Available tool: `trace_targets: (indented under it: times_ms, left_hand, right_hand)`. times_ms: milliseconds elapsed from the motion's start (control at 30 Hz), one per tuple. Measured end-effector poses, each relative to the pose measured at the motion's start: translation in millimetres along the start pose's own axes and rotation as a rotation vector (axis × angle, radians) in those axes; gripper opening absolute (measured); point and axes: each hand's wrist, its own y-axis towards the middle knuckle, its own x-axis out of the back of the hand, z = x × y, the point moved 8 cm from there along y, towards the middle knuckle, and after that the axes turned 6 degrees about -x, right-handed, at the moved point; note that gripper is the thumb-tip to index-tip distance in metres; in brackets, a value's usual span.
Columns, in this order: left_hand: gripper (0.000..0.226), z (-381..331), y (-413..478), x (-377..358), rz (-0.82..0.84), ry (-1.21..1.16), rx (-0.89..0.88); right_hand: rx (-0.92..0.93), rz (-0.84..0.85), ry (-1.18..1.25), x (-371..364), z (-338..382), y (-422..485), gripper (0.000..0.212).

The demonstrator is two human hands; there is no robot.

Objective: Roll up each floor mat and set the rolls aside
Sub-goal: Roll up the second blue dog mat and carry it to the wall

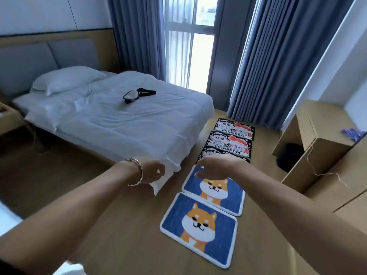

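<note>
Blue and flat on the wooden floor (123, 235), two dog-print mats lie nearest you, the near blue mat (198, 229) and the far blue mat (218, 193) edge to edge; beyond them three black mats (230, 141) lettered "BATHROOM" carry the row toward the curtain (278, 66), all unrolled, beside the bed (119, 120). Your right hand (217, 166) hovers over the far edge of the far blue mat, fingers (200, 173) loose and apart, holding nothing; your left hand (155, 171), bracelet (141, 171) at the wrist, sits in front of the hanging corner of the white sheet (158, 185); its fingers are turned away, so you cannot tell whether they grip anything. Cardboard boxes (317, 145) stand to your right.
</note>
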Motion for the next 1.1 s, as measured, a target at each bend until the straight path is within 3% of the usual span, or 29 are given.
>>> trace_targets:
  times_ms: [333,700,867,1100]
  left_hand:
    - [0.026,125,65,54,-0.079,0.011,-0.129]
    - [0.029,125,144,62,-0.067,0.041,-0.300]
    - [0.030,151,177,93,-0.107,0.093,-0.266]
    - [0.028,215,225,156,-0.214,0.106,-0.144]
  right_hand:
    - [-0.120,-0.019,0.029,65,46,91,0.039]
    - [-0.257,0.071,0.029,67,22,161,0.042]
    - [-0.253,0.030,0.113,91,5,212,0.042]
    - [-0.169,-0.147,0.214,179,-6,312,0.046]
